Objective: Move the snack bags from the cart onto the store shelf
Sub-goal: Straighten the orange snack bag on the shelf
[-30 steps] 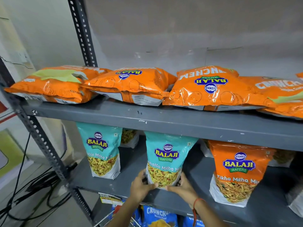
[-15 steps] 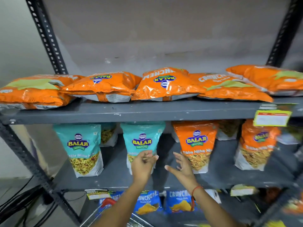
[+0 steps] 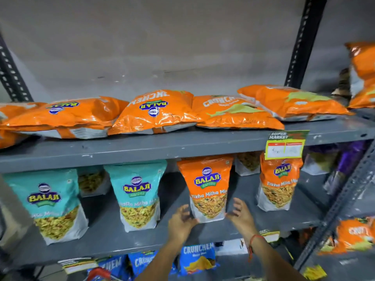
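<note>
Both hands at the orange Tikha Mitha Mix pouch [image 3: 209,189], upright near front edge of the middle shelf [image 3: 142,240] — left hand [image 3: 181,221] at its lower left corner, fingers spread wide w/ tips at the pouch edge; right hand [image 3: 239,213] just right of it, fingers splayed, thumb tip at lower right corner; blurred, so can't tell if either actually presses the pouch. Left of it stand two teal Balaji pouches [image 3: 138,197] and [image 3: 52,203], a 2nd orange pouch [image 3: 279,183] to the right under a yellow price tag [image 3: 285,146]. Top shelf [image 3: 182,145] carries flat orange bags [image 3: 156,112] in a row — blue Crunchem bags [image 3: 197,258] sit below, nearest the camera.
</note>
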Available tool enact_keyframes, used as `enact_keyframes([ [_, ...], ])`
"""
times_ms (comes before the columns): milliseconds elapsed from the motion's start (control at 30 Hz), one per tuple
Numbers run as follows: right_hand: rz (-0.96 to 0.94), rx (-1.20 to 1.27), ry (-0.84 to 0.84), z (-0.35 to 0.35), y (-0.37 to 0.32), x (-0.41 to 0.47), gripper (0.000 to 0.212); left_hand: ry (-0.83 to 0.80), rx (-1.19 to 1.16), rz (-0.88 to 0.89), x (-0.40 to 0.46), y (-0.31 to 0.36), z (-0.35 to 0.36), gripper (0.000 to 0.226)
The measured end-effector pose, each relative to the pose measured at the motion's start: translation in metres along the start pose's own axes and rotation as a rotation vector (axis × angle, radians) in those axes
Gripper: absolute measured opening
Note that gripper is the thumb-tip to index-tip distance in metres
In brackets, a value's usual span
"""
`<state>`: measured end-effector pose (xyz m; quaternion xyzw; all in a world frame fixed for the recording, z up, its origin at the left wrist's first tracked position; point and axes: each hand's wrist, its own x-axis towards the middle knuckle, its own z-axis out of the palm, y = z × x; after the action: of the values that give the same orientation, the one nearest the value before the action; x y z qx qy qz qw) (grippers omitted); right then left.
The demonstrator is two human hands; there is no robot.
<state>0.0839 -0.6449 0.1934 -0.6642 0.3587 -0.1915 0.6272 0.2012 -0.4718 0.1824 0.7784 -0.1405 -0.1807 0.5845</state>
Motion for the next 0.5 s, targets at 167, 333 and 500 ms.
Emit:
enact_keyframes([
  [167,0.02,-0.06,-0.184,0.001,0.021,0.04,0.088,-0.025,-0.133,-0.057,0.019,-0.018,0.036,0.07],
  [333,0.009,-0.121,-0.289,0.008,0.033,0.062,0.059,0.048,-0.128,-0.029,0.033,-0.031,0.042,0.045],
  [500,-0.033,-0.118,-0.307,0.013,0.034,0.069,0.062,0.073,-0.081,0.023,0.037,-0.031,0.039,0.035],
])
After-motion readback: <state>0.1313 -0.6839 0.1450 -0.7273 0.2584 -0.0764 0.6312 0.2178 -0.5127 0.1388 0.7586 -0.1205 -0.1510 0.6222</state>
